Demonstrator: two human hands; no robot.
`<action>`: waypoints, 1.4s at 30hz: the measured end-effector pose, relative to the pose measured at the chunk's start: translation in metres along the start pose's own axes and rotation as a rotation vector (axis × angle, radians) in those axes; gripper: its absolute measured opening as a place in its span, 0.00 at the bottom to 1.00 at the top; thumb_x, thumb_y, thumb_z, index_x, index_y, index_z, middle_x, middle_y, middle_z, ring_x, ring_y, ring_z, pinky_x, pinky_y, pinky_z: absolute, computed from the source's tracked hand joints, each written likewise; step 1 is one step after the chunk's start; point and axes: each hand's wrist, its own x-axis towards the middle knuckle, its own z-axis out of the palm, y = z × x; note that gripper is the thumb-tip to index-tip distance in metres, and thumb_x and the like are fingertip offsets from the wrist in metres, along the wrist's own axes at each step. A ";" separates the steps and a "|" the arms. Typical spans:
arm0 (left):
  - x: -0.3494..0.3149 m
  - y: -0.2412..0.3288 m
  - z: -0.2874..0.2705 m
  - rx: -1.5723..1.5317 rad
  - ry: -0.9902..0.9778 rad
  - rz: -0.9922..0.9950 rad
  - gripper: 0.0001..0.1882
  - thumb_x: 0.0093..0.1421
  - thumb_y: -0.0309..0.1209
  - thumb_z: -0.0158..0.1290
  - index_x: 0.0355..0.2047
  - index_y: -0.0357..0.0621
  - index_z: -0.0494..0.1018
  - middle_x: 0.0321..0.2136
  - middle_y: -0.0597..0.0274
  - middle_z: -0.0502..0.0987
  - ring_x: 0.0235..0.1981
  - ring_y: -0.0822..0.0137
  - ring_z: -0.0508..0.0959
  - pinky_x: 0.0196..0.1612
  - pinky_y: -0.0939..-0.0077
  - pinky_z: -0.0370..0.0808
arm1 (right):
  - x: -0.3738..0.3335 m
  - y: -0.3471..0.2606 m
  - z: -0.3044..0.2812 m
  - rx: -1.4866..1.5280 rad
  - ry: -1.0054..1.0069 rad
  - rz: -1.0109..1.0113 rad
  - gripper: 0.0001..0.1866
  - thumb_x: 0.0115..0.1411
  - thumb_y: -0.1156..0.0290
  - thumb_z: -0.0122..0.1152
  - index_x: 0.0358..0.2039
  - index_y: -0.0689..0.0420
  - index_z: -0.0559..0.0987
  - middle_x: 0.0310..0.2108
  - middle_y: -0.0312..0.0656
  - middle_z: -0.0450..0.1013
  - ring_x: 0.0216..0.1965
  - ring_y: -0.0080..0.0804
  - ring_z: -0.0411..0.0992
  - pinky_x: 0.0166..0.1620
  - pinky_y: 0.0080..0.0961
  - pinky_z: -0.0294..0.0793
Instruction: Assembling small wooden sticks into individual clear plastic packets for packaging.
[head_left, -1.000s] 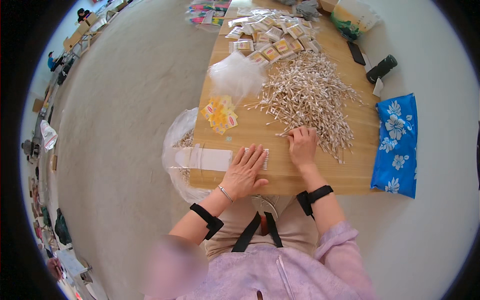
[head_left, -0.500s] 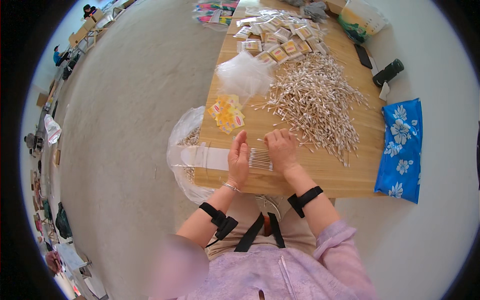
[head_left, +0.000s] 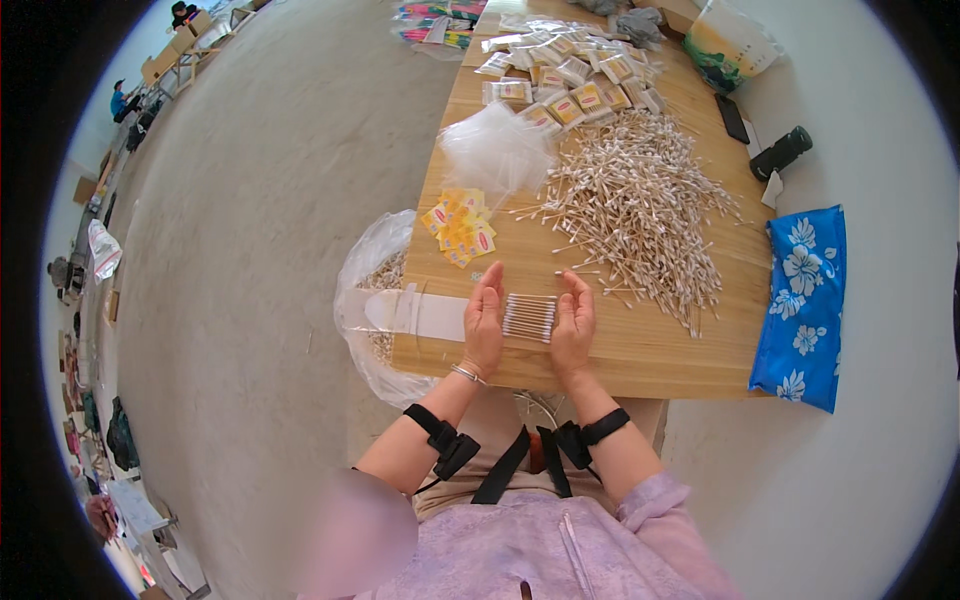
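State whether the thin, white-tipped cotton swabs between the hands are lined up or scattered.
Lined up: the cotton swabs lie side by side, roughly parallel, between the left hand and the right hand.

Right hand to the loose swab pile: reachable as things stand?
Probably yes: the right hand stands at the right end of the swab row, close to the pile, with only bare tabletop and a few stray swabs between.

1. A flat row of cotton swabs (head_left: pixel 530 317) is framed between the left hand (head_left: pixel 484 320) and the right hand (head_left: pixel 573 322), both with fingers extended.
2. A loose heap of swabs (head_left: pixel 640 205) is spread on the table (head_left: pixel 670 365).
3. Yellow cards (head_left: pixel 460 228) are scattered near clear bags (head_left: pixel 497 148).
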 end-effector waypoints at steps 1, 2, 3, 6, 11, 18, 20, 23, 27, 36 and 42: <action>0.000 -0.001 -0.001 0.025 -0.028 -0.004 0.24 0.71 0.37 0.36 0.62 0.33 0.57 0.61 0.51 0.61 0.64 0.64 0.59 0.66 0.72 0.54 | -0.001 0.000 0.005 0.131 0.019 0.011 0.16 0.66 0.74 0.41 0.53 0.62 0.68 0.54 0.45 0.67 0.58 0.35 0.62 0.61 0.27 0.57; 0.000 -0.001 -0.003 0.050 -0.056 -0.007 0.25 0.71 0.38 0.35 0.62 0.32 0.57 0.61 0.51 0.61 0.64 0.64 0.59 0.66 0.72 0.53 | -0.002 -0.001 0.008 0.134 0.016 0.010 0.16 0.66 0.74 0.41 0.53 0.62 0.68 0.54 0.45 0.67 0.58 0.35 0.62 0.61 0.27 0.57; 0.000 -0.002 -0.004 0.051 -0.055 -0.005 0.25 0.71 0.38 0.35 0.62 0.32 0.57 0.61 0.51 0.61 0.64 0.64 0.59 0.66 0.72 0.53 | -0.004 -0.002 0.010 0.107 -0.019 -0.005 0.16 0.66 0.75 0.41 0.53 0.62 0.68 0.55 0.45 0.66 0.58 0.36 0.62 0.62 0.28 0.56; 0.000 -0.001 -0.006 0.083 -0.080 -0.003 0.26 0.71 0.40 0.35 0.62 0.32 0.57 0.61 0.51 0.61 0.64 0.64 0.59 0.65 0.72 0.53 | -0.005 -0.007 0.009 -0.054 -0.041 -0.093 0.15 0.65 0.75 0.42 0.52 0.62 0.68 0.54 0.46 0.66 0.58 0.39 0.62 0.62 0.30 0.57; -0.001 -0.003 -0.007 0.041 -0.060 0.014 0.28 0.71 0.42 0.35 0.62 0.32 0.56 0.61 0.51 0.61 0.63 0.63 0.59 0.65 0.72 0.53 | -0.007 -0.010 0.001 -0.548 -0.154 -0.282 0.16 0.61 0.77 0.46 0.51 0.62 0.69 0.48 0.49 0.69 0.56 0.47 0.62 0.60 0.37 0.58; -0.001 -0.003 -0.008 0.024 -0.046 -0.005 0.28 0.71 0.43 0.35 0.62 0.32 0.57 0.61 0.51 0.61 0.63 0.63 0.59 0.65 0.72 0.54 | -0.006 -0.012 0.006 -0.182 -0.119 -0.084 0.15 0.63 0.75 0.44 0.51 0.62 0.70 0.50 0.48 0.68 0.57 0.44 0.61 0.61 0.35 0.57; -0.001 -0.003 -0.007 0.048 -0.063 -0.013 0.29 0.71 0.43 0.35 0.62 0.32 0.57 0.61 0.51 0.61 0.63 0.63 0.60 0.65 0.71 0.54 | -0.006 -0.012 0.011 -0.003 -0.037 0.003 0.15 0.65 0.74 0.42 0.51 0.62 0.70 0.53 0.48 0.68 0.59 0.42 0.60 0.63 0.34 0.55; 0.001 -0.002 -0.009 0.129 -0.113 0.004 0.29 0.71 0.44 0.34 0.62 0.32 0.57 0.61 0.51 0.62 0.63 0.63 0.60 0.65 0.71 0.54 | -0.007 -0.011 0.015 0.047 -0.074 -0.023 0.16 0.67 0.72 0.40 0.52 0.65 0.69 0.56 0.45 0.66 0.60 0.34 0.60 0.64 0.28 0.53; 0.001 -0.004 -0.010 0.132 -0.117 0.013 0.30 0.71 0.45 0.34 0.61 0.32 0.57 0.61 0.50 0.62 0.63 0.63 0.60 0.65 0.71 0.54 | -0.004 -0.010 0.009 0.063 -0.100 -0.012 0.18 0.67 0.72 0.40 0.55 0.64 0.67 0.60 0.48 0.62 0.64 0.38 0.55 0.65 0.30 0.50; 0.003 -0.006 -0.012 0.069 -0.090 -0.013 0.31 0.70 0.46 0.35 0.62 0.31 0.56 0.62 0.49 0.60 0.64 0.61 0.58 0.65 0.70 0.53 | -0.029 -0.015 -0.014 -1.060 -0.578 -0.389 0.43 0.59 0.51 0.52 0.63 0.71 0.51 0.67 0.59 0.43 0.70 0.50 0.37 0.69 0.44 0.37; 0.000 -0.004 -0.012 0.116 -0.116 -0.009 0.31 0.70 0.46 0.34 0.62 0.30 0.56 0.62 0.49 0.60 0.64 0.61 0.58 0.65 0.70 0.53 | -0.032 -0.022 -0.010 -1.154 -0.608 -0.374 0.54 0.52 0.41 0.56 0.63 0.73 0.48 0.67 0.62 0.41 0.70 0.53 0.35 0.69 0.44 0.34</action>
